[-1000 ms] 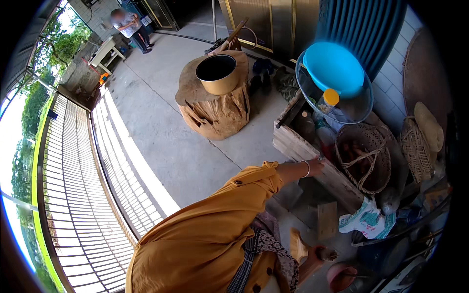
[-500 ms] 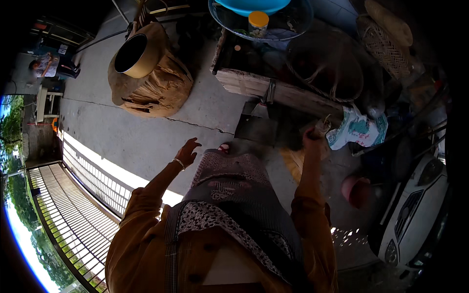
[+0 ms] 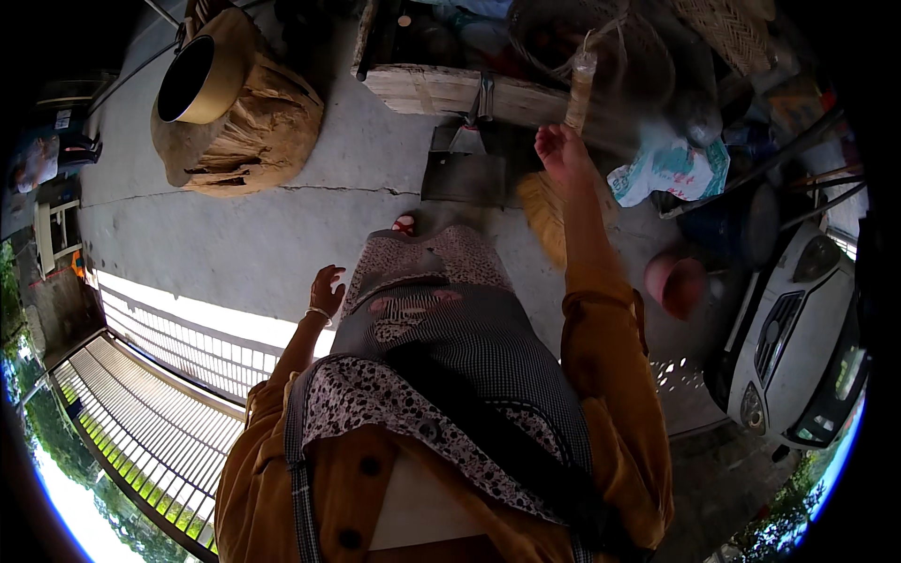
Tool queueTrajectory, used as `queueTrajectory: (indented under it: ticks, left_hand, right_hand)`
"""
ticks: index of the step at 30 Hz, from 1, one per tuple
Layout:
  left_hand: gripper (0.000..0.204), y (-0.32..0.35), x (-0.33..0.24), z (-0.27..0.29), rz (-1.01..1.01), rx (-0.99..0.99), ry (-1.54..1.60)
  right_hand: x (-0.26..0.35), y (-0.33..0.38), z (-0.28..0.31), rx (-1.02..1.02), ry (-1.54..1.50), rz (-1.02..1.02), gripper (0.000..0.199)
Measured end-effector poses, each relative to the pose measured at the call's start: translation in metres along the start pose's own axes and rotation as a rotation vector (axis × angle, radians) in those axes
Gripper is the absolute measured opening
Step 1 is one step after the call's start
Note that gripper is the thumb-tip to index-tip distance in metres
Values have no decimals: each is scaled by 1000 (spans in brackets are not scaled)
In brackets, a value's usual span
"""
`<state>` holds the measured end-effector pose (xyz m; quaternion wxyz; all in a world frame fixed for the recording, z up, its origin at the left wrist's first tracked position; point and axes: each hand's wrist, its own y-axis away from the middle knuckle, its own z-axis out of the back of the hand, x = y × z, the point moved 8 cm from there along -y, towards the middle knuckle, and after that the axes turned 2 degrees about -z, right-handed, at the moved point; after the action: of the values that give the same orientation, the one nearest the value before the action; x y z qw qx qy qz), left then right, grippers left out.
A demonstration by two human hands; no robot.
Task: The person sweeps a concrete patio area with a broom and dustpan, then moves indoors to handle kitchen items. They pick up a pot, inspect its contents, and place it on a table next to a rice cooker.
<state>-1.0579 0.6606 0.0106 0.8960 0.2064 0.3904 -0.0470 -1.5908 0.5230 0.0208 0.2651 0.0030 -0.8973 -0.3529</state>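
My right hand (image 3: pixel 560 150) is reached forward with its fingers loosely curled and apart, right beside the tan handle (image 3: pixel 582 89) of a broom. The handle leans over the wooden box, and a cord loop shows at its top. Below, partly behind my right forearm, the broom's straw head (image 3: pixel 542 220) rests on the floor. My left hand (image 3: pixel 326 289), with a bracelet at the wrist, hangs empty at my side, fingers slightly bent and apart. A dark dustpan (image 3: pixel 463 175) stands against the wooden box (image 3: pixel 526 103) to the left of the broom.
A tree stump (image 3: pixel 267 141) bears a gold-coloured pot (image 3: pixel 197 80) at the far left. To the right are a white-and-green bag (image 3: pixel 671 164), a pink bucket (image 3: pixel 674 283) and a white car (image 3: pixel 788 328). Baskets (image 3: pixel 601 56) sit behind the box. A railing (image 3: pixel 150 422) runs along the left.
My right hand has moved forward, and the broom handle tips away toward the box, out of my grip. My left hand has lowered toward my side. The view has shifted.
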Motion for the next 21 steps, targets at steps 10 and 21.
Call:
queueTrajectory:
  ticks: [10, 21]
  left_hand:
    - [33, 45, 22, 20, 168, -59, 1]
    - [33, 66, 52, 18, 173, -88, -12]
  right_hand:
    - [-68, -5, -80, -94, 429, 86, 34]
    - [-71, -31, -102, -94, 355, 120, 22]
